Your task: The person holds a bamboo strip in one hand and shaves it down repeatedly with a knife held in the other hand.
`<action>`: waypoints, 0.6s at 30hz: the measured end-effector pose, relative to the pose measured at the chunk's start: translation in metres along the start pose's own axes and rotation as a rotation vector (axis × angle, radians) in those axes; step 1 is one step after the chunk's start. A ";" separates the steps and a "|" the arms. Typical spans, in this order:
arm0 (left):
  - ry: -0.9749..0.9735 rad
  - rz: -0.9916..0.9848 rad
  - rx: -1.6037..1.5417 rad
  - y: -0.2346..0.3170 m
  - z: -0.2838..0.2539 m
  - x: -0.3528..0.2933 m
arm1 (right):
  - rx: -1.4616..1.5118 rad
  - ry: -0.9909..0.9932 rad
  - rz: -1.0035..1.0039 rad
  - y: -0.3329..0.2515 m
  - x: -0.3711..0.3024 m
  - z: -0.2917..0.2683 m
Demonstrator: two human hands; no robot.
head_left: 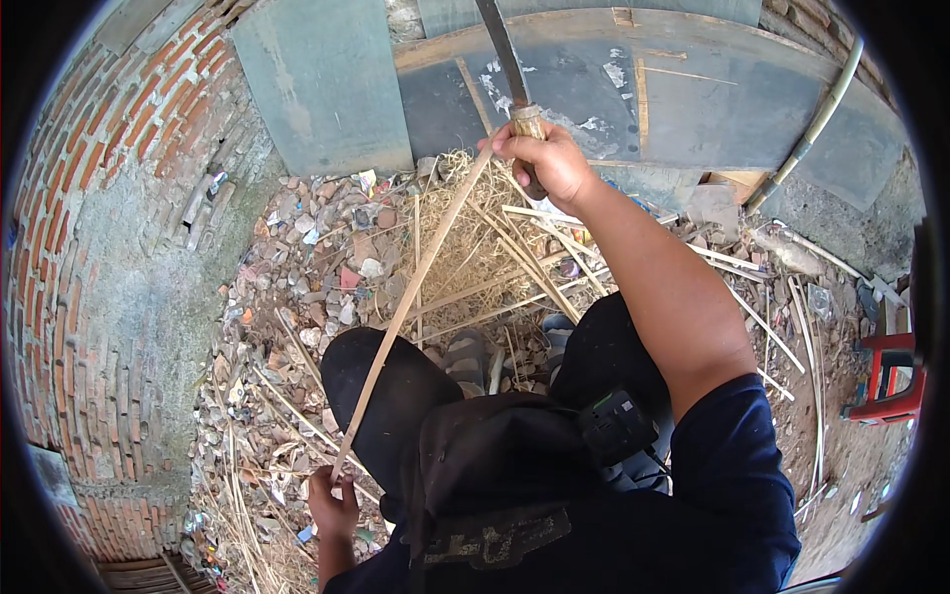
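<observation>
A long, flat bamboo strip (404, 309) runs slantwise across my left knee. Its near end is pinched between the fingers of my left hand (332, 503), low on the left. The far end reaches the fingertips of my right hand (552, 166); whether they grip the strip or only touch it, I cannot tell. In that same hand I hold a machete (509, 61) by its wooden handle, its dark blade pointing up and away from me. Pale shavings (460, 223) are heaped on the ground beneath the right hand.
Loose bamboo strips (520, 247) lie over the shavings, with several more (237, 495) at the left. Rubble (287, 277) covers the ground. A brick wall (109, 297) rises on the left, grey panels (327, 89) at the back. At the right stands a red stool (886, 381).
</observation>
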State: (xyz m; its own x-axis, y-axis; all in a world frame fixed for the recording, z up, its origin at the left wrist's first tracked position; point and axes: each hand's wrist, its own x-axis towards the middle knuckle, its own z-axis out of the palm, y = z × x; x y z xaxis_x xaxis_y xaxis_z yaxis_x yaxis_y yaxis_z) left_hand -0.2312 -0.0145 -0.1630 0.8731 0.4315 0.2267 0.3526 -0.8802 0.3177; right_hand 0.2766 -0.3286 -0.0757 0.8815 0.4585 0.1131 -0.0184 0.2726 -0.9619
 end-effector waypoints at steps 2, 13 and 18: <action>-0.020 -0.063 -0.036 -0.012 0.006 -0.008 | 0.026 -0.015 -0.030 0.000 0.001 0.003; 0.060 -0.077 0.000 -0.035 0.010 -0.003 | 0.206 0.008 -0.034 -0.013 -0.004 -0.002; 0.053 -0.096 -0.035 -0.032 0.011 -0.002 | 0.246 0.085 -0.022 -0.016 -0.001 -0.012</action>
State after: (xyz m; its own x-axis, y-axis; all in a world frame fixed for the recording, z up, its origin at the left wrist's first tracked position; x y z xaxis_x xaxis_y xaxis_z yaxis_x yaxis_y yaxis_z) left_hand -0.2404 0.0109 -0.1838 0.8167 0.5241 0.2416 0.4210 -0.8274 0.3717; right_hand 0.2816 -0.3438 -0.0632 0.9191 0.3806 0.1021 -0.1040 0.4843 -0.8687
